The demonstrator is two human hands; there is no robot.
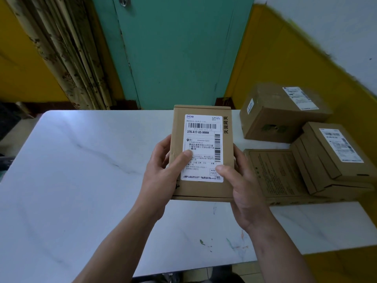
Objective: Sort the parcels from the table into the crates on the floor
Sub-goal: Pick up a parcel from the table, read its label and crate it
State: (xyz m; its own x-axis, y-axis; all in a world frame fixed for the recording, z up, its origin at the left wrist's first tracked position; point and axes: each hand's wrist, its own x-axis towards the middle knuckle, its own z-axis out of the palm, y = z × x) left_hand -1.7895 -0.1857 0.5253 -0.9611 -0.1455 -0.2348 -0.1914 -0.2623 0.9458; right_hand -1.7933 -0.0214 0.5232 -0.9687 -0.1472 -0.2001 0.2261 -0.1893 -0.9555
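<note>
Starting at your left, the white marble-look table (71, 180) runs out in front of you, and there's your left hand (161, 170), thumb pressed flat on the face of the parcel (202, 152) with the fingers wrapped round its left edge. That's a firm hold. The parcel itself is a flat brown carton, held up just above the tabletop, label side facing you, and the white shipping label (204, 139) with its barcodes is square to your eyes, so I'd say you're reading it to choose a crate. On its other side your right hand (242, 190) matches the left, thumb down on the lower right corner of the label and fingers curled behind the right edge, so both hands share the load. Further right, the work that's left: a chunky carton (281, 115) sits at the back near the yellow wall, a flat printed box (275, 176) lies closer to you, just beside the parcel in your hands, and a labelled box (336, 152) rests tilted on top of that stack. So at least three parcels wait on the table, plus the one you're holding. No crate shows anywhere in view, so how many you've already dropped can't be told. By my reckoning this one is only at the reading stage, with the carry and the drop to come.
</note>
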